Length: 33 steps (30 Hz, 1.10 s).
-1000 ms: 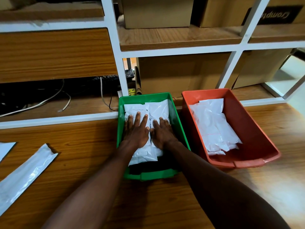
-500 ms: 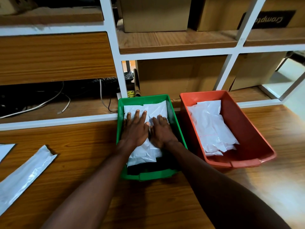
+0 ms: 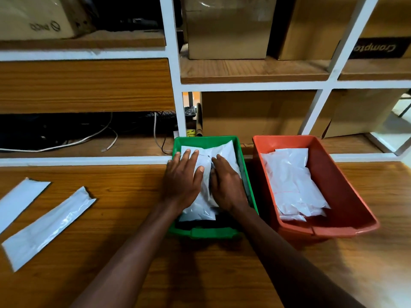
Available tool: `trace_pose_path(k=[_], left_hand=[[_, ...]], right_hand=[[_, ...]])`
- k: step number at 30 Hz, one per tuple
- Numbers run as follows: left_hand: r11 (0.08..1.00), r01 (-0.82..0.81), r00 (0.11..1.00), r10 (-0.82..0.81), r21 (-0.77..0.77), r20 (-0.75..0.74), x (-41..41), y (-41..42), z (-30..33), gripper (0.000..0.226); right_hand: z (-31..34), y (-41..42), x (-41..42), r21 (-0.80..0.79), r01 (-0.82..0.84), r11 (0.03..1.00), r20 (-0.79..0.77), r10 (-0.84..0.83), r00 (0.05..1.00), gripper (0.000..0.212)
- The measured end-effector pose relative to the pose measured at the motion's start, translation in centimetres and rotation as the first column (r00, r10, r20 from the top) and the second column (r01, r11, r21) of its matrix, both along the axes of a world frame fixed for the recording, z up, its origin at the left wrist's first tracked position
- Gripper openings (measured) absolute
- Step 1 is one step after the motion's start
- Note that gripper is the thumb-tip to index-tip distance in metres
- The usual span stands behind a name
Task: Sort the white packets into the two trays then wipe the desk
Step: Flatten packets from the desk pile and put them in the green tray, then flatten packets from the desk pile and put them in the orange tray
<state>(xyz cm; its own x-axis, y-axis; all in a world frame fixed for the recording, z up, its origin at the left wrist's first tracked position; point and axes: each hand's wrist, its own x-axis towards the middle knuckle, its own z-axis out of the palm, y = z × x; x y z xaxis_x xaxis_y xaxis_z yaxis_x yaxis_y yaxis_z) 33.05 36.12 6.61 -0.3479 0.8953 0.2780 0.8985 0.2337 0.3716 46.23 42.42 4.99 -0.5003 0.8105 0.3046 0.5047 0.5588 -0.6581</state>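
A green tray (image 3: 213, 232) stands on the wooden desk (image 3: 155, 274) with white packets (image 3: 200, 210) stacked inside. My left hand (image 3: 181, 180) lies flat with straight fingers on the left packets. Beside it, my right hand (image 3: 228, 185) presses flat on the right packets in the same tray. To the right, an orange tray (image 3: 347, 196) holds more white packets (image 3: 293, 185). Two long white packets lie loose on the desk at the left, one (image 3: 47, 227) nearer the middle and one (image 3: 17, 201) at the edge of view.
White-framed wooden shelves (image 3: 251, 85) rise behind the desk, holding cardboard boxes (image 3: 226, 27). A keyboard and cables (image 3: 106, 134) sit in the low shelf at the left. Both trays butt against the shelf's front rail.
Both hands have slid a little toward the far end of the green tray while still pressing the packets. The view has tilted up, showing more of the shelves.
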Motion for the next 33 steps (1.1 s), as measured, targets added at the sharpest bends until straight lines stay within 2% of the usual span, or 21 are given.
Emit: trace_pose_path(k=[3,6,11,15,24,33], left_hand=[[0.999,-0.038,0.998,0.038,0.001,-0.041,0.4,-2.6,1.0,0.069],[0.997,-0.075,0.997,0.074,-0.007,-0.02,0.9,-5.8,1.5,0.062],[0.99,-0.131,0.991,0.131,0.059,-0.002,2.1,-12.7,1.8,0.06],[0.979,-0.169,0.986,0.167,0.112,0.028,2.1,-18.1,1.5,0.055],[0.953,-0.29,0.957,0.289,0.085,0.021,-2.2,-32.4,-0.7,0.057],[0.932,-0.357,0.934,0.355,-0.056,-0.042,-11.0,-46.9,-2.3,0.063]], right_hand=[[0.4,-2.1,1.0,0.057,-0.035,0.998,-0.042,0.037,0.998,0.052],[0.1,-4.1,2.0,0.093,-0.047,0.995,-0.048,0.051,0.998,0.058],[-0.2,-8.8,2.9,0.236,-0.084,0.968,-0.13,0.117,0.985,0.049],[0.3,-12.9,3.0,0.306,-0.111,0.945,-0.125,0.155,0.98,0.048],[-1.7,-25.6,-2.0,0.253,-0.193,0.948,-0.047,0.211,0.976,0.061],[-3.1,-38.3,-11.7,0.086,-0.246,0.966,0.074,0.24,0.968,0.071]])
